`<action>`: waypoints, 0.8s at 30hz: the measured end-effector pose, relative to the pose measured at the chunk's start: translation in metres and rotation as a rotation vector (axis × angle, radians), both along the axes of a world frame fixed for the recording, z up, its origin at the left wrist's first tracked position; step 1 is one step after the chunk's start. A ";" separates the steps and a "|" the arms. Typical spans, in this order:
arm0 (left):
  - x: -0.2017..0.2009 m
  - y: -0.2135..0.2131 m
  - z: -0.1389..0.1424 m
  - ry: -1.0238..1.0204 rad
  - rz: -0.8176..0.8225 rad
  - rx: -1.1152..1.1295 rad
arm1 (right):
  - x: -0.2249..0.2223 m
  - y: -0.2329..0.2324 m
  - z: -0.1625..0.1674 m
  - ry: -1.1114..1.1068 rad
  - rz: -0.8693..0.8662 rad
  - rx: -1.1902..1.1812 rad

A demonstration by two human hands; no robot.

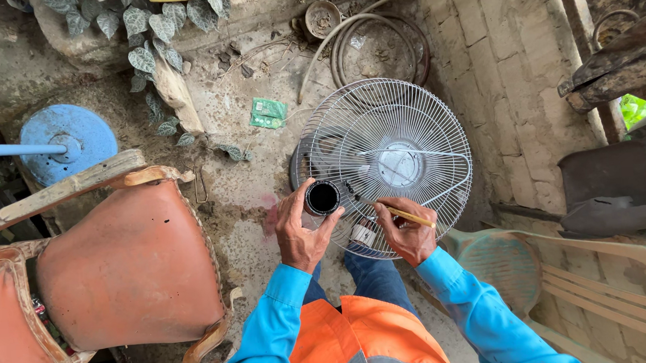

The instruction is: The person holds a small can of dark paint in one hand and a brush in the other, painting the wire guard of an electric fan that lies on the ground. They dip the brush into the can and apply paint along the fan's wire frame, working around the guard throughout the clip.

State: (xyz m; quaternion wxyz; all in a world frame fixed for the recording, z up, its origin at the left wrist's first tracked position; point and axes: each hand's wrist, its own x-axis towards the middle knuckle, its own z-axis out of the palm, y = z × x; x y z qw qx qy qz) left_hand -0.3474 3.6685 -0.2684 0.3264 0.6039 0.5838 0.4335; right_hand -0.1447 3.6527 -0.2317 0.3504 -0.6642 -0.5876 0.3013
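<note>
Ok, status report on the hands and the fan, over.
Left hand holds small black can. Right hand grips thin brush. Wire fan guard on ground, close ahead. Nothing between.

Noted a small round tin [322,198], open at the top and black inside, held upright in my left hand [302,235] just over the near edge of the fan guard [392,158]. A thin brush [396,213] with a yellowish wooden handle lay pinched in my right hand [410,232], its dark tip angled toward the tin and over the wires. The guard was a round, pale wire grille with a plain centre disc, lying roughly flat on the dirt floor.
</note>
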 end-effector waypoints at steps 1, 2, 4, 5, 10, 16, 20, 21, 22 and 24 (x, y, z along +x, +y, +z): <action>0.000 0.000 0.000 0.005 -0.001 -0.001 | 0.000 0.000 0.000 0.004 0.003 0.009; 0.001 -0.001 0.000 -0.002 -0.001 0.001 | -0.001 0.000 0.000 0.012 0.004 0.001; 0.002 0.000 -0.001 -0.017 -0.001 0.008 | -0.004 0.002 -0.003 0.029 0.006 -0.015; 0.002 0.000 -0.001 -0.012 -0.001 0.010 | -0.005 0.003 -0.004 0.036 0.004 -0.015; 0.001 -0.003 -0.001 -0.019 -0.003 -0.008 | -0.005 0.001 -0.004 0.051 -0.037 -0.065; 0.001 -0.003 -0.002 0.002 -0.003 0.019 | -0.004 0.000 -0.005 0.061 0.004 -0.038; 0.000 -0.004 -0.003 -0.008 -0.011 0.001 | -0.006 -0.002 -0.008 -0.009 0.003 -0.014; -0.001 -0.004 -0.003 -0.011 -0.009 -0.008 | -0.005 -0.003 -0.008 -0.031 0.001 -0.026; -0.001 -0.004 -0.003 -0.015 -0.009 -0.019 | -0.004 -0.003 -0.008 -0.052 -0.003 -0.040; -0.003 -0.003 -0.004 -0.009 -0.001 -0.001 | -0.002 -0.006 -0.007 0.009 -0.031 -0.058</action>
